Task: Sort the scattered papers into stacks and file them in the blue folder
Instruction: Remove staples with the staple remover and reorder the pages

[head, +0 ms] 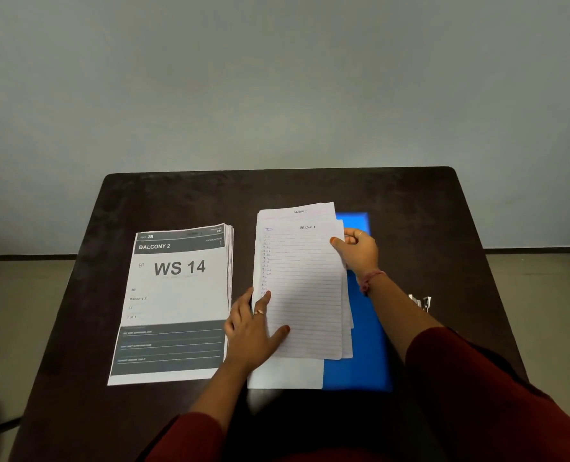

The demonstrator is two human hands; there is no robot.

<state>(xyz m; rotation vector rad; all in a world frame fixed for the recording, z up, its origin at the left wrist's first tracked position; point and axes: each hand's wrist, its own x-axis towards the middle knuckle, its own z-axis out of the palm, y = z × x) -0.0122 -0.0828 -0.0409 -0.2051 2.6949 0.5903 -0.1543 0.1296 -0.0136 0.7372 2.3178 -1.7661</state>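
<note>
A stack of printed sheets (177, 295), headed "BALCONY 2" and "WS 14", lies on the left of the dark table. To its right a loose stack of lined handwritten pages (305, 288) marked "SECTION 1" sits partly on the blue folder (363, 328), which lies flat under it. A plain white sheet (287, 373) shows beneath the lined pages at the front. My left hand (255, 328) grips the lined stack's lower left edge, thumb on top. My right hand (356, 248) pinches its upper right edge.
A small metal binder clip (421, 301) lies on the table (310, 186) right of my right forearm. A plain grey wall stands behind the table's far edge. Pale floor shows on both sides.
</note>
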